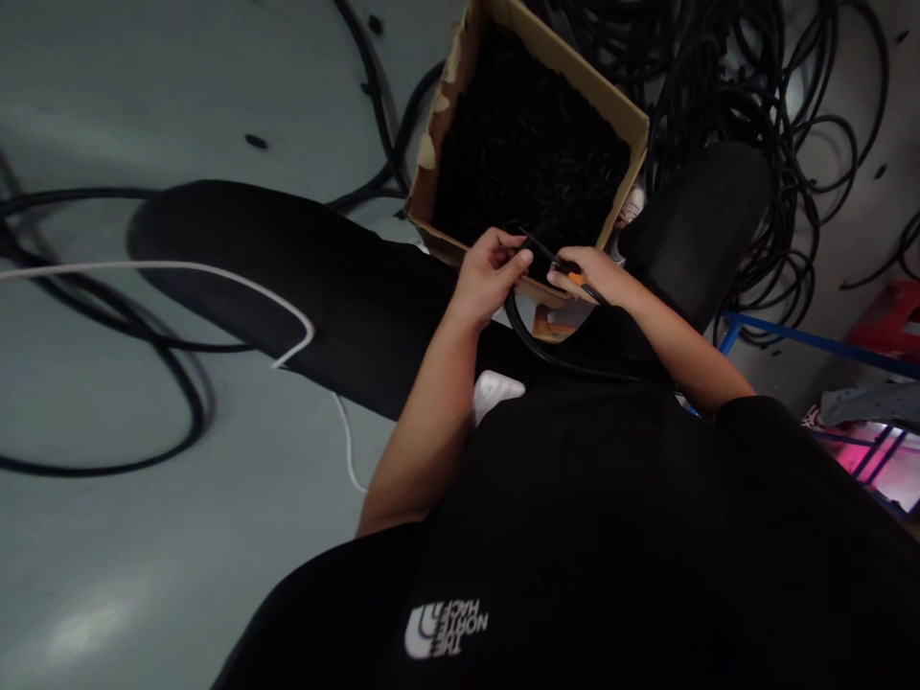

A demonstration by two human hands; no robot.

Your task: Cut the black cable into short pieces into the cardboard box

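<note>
My left hand (494, 273) pinches the end of a black rubber hose (530, 343) between thumb and fingers. From there the hose bends down and runs right across my lap. Closed around the handles of scissors (577, 279) with orange and black grips is my right hand (600, 273). Their dark blades point up and left, close to the hose end; whether they touch it I cannot tell. Both hands are over the near edge of a cardboard box (582, 62), which holds a heap of short black pieces (528, 144).
Tangled black hose (762, 115) lies on the floor at the upper right, and more hose loops (183, 383) at the left. A white cord (216, 271) crosses my leg. Loose black pieces (257, 142) dot the floor. A blue metal frame (812, 340) stands at the right.
</note>
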